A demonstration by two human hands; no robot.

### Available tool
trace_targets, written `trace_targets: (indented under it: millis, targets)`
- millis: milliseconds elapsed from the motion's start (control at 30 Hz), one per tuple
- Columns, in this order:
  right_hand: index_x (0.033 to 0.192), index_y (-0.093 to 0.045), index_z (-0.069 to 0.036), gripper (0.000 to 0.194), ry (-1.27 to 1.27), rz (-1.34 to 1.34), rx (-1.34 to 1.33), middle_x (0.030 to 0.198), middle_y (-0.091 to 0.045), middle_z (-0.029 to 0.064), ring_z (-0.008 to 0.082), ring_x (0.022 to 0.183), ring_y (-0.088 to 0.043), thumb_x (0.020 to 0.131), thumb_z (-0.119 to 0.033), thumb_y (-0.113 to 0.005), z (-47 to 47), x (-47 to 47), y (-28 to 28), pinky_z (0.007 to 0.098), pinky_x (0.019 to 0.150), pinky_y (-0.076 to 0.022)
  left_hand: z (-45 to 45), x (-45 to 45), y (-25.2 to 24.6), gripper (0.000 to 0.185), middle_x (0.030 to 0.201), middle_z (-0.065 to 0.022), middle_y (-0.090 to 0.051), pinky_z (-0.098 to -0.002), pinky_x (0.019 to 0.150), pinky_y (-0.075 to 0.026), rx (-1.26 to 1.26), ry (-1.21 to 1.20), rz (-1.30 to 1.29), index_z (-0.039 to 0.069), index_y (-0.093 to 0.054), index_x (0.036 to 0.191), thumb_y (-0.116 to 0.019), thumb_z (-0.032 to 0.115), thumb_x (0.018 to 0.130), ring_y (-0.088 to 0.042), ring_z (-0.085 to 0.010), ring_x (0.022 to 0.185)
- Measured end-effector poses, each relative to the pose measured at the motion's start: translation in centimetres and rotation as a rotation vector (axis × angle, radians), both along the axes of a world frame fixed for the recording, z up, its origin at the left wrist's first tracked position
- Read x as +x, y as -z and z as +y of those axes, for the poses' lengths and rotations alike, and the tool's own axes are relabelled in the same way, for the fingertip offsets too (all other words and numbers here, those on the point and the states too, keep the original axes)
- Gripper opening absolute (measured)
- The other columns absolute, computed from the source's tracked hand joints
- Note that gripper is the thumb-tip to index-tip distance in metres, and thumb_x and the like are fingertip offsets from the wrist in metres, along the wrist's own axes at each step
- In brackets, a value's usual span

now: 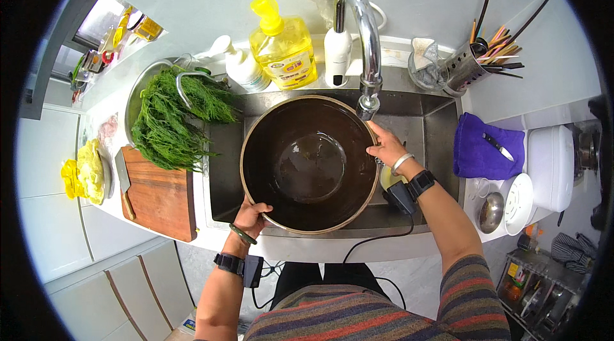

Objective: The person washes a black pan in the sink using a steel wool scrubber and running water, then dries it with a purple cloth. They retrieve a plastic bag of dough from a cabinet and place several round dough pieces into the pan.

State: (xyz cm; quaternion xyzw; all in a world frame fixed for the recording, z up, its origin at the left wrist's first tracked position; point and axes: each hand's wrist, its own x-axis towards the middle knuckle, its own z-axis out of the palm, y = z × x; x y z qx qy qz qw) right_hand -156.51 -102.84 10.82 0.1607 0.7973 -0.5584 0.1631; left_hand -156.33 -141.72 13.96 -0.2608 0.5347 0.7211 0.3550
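Note:
A large dark brown glazed basin with a tan rim is at the stainless steel sink, with a little liquid visible at its bottom. My left hand grips the rim at the near left, thumb over the edge. At the far right of the rim, my right hand has hold of the other side, its fingers partly hidden behind the wall. The chrome faucet arches over the basin's far right edge. Under my right wrist, a yellowish round thing shows in the sink, mostly covered.
Green dill-like herbs spill from a metal bowl at left, beside a wooden cutting board with a cleaver. Behind stand a yellow soap bottle and white pump bottle. A knife lies on a purple cloth.

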Motion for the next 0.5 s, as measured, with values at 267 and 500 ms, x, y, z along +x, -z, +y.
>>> trace_targets:
  millis: [267,500]
  targets:
    - [0.144,-0.028,-0.018,0.079,-0.100,0.217,0.747,0.122,-0.053,0.0165,0.0351,0.087,-0.063,0.076,-0.008,-0.067,1.0,-3.5,-5.9,0.0407,0.073,-0.0517,1.0,3.6,-0.6,0.057,0.090,-0.0026,-0.057,-0.0338,0.052,-0.054,-0.062,-0.166,0.036,0.013,-0.047,0.120,-0.052,-0.010,0.068,-0.059,-0.0172,0.072]
    - [0.139,-0.029,-0.005,0.073,-0.327,0.491,0.991,0.150,-0.022,0.0098,0.0339,0.087,-0.063,0.075,-0.004,-0.064,0.7,-7.1,-8.5,0.0434,0.074,-0.0528,1.8,4.3,-3.0,0.056,0.090,-0.0033,-0.058,-0.0324,0.051,-0.053,-0.075,-0.160,-0.008,0.015,-0.045,0.120,-0.054,-0.008,0.069,-0.061,-0.0175,0.074]
